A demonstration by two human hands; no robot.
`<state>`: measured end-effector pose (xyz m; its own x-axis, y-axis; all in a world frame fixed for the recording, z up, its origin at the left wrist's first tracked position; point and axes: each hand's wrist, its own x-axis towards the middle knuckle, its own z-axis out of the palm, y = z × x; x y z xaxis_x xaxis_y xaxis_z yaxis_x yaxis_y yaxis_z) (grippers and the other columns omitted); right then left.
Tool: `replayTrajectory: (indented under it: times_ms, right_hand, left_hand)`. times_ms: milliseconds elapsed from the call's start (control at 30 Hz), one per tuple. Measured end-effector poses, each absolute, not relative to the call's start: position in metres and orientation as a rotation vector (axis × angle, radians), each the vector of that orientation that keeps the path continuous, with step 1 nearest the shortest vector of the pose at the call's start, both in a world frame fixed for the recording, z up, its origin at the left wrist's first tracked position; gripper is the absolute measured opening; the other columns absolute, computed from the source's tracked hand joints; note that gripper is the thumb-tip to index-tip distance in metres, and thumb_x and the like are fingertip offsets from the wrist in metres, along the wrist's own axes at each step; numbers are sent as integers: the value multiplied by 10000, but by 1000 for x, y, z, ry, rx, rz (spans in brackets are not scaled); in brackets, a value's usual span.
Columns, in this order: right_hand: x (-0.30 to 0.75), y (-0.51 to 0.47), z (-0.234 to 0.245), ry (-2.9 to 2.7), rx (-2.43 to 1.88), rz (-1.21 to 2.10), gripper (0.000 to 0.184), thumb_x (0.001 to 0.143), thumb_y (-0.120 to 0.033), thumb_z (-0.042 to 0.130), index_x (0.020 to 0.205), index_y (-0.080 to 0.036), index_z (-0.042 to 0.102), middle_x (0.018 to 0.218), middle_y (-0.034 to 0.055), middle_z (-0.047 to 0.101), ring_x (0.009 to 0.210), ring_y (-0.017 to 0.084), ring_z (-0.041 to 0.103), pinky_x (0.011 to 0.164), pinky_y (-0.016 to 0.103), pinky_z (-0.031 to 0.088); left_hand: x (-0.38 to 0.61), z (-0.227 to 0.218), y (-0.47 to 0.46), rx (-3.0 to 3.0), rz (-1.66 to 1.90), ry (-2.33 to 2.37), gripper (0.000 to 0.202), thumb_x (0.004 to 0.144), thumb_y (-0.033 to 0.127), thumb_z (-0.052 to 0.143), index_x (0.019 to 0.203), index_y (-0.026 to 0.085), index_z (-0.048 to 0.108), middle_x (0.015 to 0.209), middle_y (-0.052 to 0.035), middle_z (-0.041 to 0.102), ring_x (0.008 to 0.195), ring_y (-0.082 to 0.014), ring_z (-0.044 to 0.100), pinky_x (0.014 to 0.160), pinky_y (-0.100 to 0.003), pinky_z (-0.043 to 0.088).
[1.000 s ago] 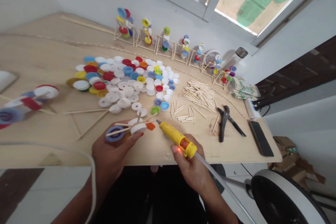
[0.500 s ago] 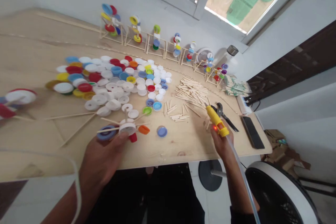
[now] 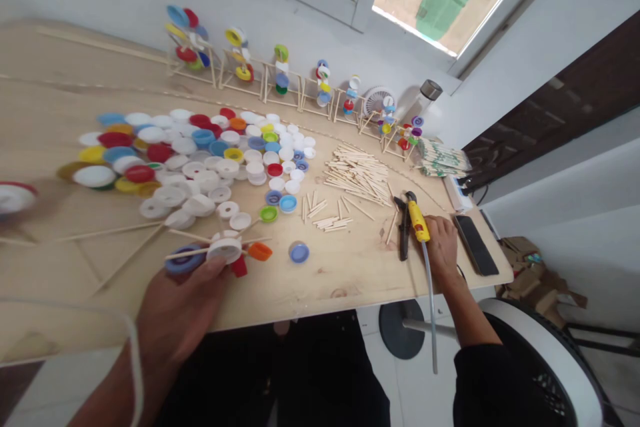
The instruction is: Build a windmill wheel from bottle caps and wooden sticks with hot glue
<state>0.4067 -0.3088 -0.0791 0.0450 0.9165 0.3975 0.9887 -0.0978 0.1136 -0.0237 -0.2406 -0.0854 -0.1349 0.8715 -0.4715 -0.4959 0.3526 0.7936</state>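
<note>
My left hand (image 3: 183, 307) pinches a wheel of bottle caps and sticks by its white cap hub (image 3: 225, 250). Thin wooden sticks stick out from the hub, with a blue-violet cap (image 3: 184, 259), an orange cap (image 3: 260, 251) and a red cap (image 3: 239, 265) around it. My right hand (image 3: 441, 250) rests low on the table, closed at the side of a yellow glue gun (image 3: 419, 221); its fingertips and the handle are hidden. A clear glue stick (image 3: 431, 307) trails from the gun's back. Black pliers (image 3: 404, 237) lie against the gun's left side.
Loose bottle caps (image 3: 200, 167) cover the table's left middle. A pile of wooden sticks (image 3: 357, 173) and several short pieces (image 3: 333, 222) lie centrally. Finished-looking cap wheels on stick frames (image 3: 283, 80) line the wall. A phone (image 3: 475, 245) lies right; a single blue cap (image 3: 299, 253) sits near the front.
My right hand has lowered the glue gun to the table beside the pliers, which now lie turned. The left hand keeps hold of the cap wheel. The whole view has shifted slightly.
</note>
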Motion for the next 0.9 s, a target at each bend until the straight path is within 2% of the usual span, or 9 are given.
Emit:
replayTrajectory:
  times_ms: [200, 367, 467, 567, 700, 800, 900]
  right_hand:
    - [415, -313, -79, -2146, -2091, -538, 362, 866, -142, 488, 1210, -163, 598, 1195, 172, 643, 1123, 317, 523, 898, 425, 425]
    - [411, -323, -59, -2145, -2103, -551, 457, 825, -190, 525, 1278, -174, 582, 1268, 171, 625, 1179, 347, 525, 930, 481, 438]
    - [381, -326, -42, -1958, -2092, -541, 409, 854, -177, 495, 1246, -185, 609, 1237, 167, 646, 1145, 343, 562, 926, 496, 455]
    - [322, -322, -39, -1822, -1886, -235, 279, 912, -220, 505, 1157, -204, 639, 1111, 142, 688, 1053, 295, 626, 939, 472, 496]
    - [236, -308, -55, -1911, -1662, 286, 259, 942, -261, 544, 1186, -225, 622, 1108, 105, 700, 1053, 252, 645, 927, 429, 533]
    - [195, -294, -68, -1965, -1677, 319, 291, 927, -306, 611, 1196, -194, 625, 1147, 134, 688, 1100, 275, 619, 953, 451, 520]
    - [178, -282, -75, -2045, -1738, 262, 348, 874, -316, 705, 1194, -205, 628, 1151, 127, 678, 1084, 282, 606, 948, 443, 510]
  left_hand:
    - [-24, -83, -241, 424, 1254, 1171, 389, 359, 250, 946, 631, 213, 670, 751, 18, 676, 725, -151, 605, 661, -267, 557]
    - [-24, -87, -240, 385, 1257, 1164, 412, 372, 213, 935, 702, 207, 688, 791, 12, 705, 819, -172, 644, 777, -283, 565]
    - [-23, -88, -239, 383, 1268, 1156, 394, 399, 196, 919, 704, 204, 669, 762, 29, 694, 812, -154, 645, 825, -281, 555]
    - [-23, -88, -240, 422, 1246, 1154, 406, 390, 222, 925, 689, 202, 652, 728, 41, 678, 773, -140, 633, 774, -260, 545]
    - [-24, -83, -242, 440, 1211, 1148, 425, 368, 255, 944, 686, 203, 667, 736, 40, 691, 793, -138, 634, 743, -238, 528]
    - [-24, -78, -242, 417, 1216, 1162, 442, 337, 240, 949, 687, 202, 682, 723, 44, 698, 788, -130, 636, 771, -231, 528]
    - [-24, -72, -242, 368, 1208, 1192, 490, 262, 226, 953, 679, 197, 697, 707, 42, 711, 785, -126, 644, 786, -215, 529]
